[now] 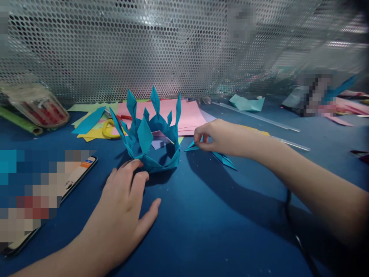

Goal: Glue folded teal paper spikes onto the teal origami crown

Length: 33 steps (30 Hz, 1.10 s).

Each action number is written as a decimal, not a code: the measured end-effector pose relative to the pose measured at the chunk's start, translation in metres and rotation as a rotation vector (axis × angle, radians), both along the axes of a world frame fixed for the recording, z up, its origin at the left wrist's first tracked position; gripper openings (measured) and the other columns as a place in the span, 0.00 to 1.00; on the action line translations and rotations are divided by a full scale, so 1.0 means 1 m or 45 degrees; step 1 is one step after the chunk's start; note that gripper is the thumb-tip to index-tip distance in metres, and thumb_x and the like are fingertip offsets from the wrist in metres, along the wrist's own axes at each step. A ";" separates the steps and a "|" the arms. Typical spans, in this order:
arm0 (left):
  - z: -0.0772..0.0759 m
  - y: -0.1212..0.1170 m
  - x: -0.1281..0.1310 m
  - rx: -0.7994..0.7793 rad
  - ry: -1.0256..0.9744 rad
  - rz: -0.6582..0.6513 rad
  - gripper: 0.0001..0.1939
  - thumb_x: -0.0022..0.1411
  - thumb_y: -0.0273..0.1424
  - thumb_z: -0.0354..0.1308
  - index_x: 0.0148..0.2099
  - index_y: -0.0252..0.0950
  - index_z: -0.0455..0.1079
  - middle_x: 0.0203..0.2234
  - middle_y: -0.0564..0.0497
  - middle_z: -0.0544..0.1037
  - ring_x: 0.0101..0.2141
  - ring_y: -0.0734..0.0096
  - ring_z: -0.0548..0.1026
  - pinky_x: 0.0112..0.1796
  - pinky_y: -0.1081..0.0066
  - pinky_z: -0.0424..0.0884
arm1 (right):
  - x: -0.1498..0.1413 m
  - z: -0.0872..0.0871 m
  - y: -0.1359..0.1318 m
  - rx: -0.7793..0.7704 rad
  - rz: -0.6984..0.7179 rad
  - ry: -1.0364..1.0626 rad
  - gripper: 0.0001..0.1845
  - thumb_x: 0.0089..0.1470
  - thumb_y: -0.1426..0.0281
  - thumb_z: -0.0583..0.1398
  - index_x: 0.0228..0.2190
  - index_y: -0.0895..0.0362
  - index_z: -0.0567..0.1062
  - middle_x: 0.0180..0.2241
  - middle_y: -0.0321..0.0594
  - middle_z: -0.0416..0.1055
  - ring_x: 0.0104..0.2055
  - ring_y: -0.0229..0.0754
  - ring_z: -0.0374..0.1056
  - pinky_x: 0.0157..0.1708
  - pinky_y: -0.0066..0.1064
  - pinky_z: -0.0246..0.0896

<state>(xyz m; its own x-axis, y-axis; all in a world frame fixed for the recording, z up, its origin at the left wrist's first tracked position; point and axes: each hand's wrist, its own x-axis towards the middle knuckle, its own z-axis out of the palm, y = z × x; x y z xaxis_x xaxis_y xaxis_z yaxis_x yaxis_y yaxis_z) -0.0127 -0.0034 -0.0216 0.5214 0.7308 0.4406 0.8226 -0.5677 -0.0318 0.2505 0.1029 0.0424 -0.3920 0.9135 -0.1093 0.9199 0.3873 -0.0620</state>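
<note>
A blue folded-paper crown (145,136) with several pointed tips stands upright on the blue table. At its near left rim, my left hand (127,192) lies with fingers apart, the fingertips at or touching the lower edge; exact contact is hard to tell. To the right of the crown, my right hand (209,134) pinches a small folded blue paper piece (190,146), partly hidden by the fingers. Another folded blue paper piece (226,161) lies on the table just below the right wrist.
Pink sheets (187,115), yellow-handled scissors (108,130) and a blue paper strip (90,120) lie behind. A glass jar (43,105), a green roll (21,122) and a phone (76,179) are left. Clear rods (259,117) lie right; a cable (296,238) runs near the front.
</note>
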 end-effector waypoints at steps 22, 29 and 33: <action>0.002 0.001 0.001 0.166 0.051 -0.064 0.13 0.67 0.29 0.49 0.51 0.27 0.60 0.44 0.36 0.62 0.45 0.45 0.68 0.41 0.48 0.77 | 0.006 0.022 -0.016 0.185 0.178 0.191 0.11 0.52 0.67 0.59 0.37 0.53 0.79 0.25 0.36 0.73 0.25 0.37 0.65 0.25 0.28 0.52; 0.003 0.001 0.003 0.147 0.087 -0.085 0.17 0.66 0.27 0.50 0.55 0.27 0.61 0.43 0.38 0.61 0.43 0.48 0.66 0.41 0.49 0.75 | -0.010 0.033 -0.042 0.238 0.377 0.466 0.09 0.53 0.68 0.61 0.33 0.50 0.82 0.29 0.30 0.79 0.27 0.35 0.69 0.28 0.28 0.57; 0.002 0.000 0.002 0.122 0.096 -0.082 0.16 0.67 0.27 0.50 0.56 0.28 0.62 0.43 0.39 0.61 0.43 0.49 0.66 0.41 0.50 0.75 | -0.016 0.026 -0.046 0.237 0.384 0.434 0.10 0.54 0.70 0.61 0.35 0.49 0.83 0.34 0.30 0.81 0.32 0.37 0.74 0.31 0.29 0.62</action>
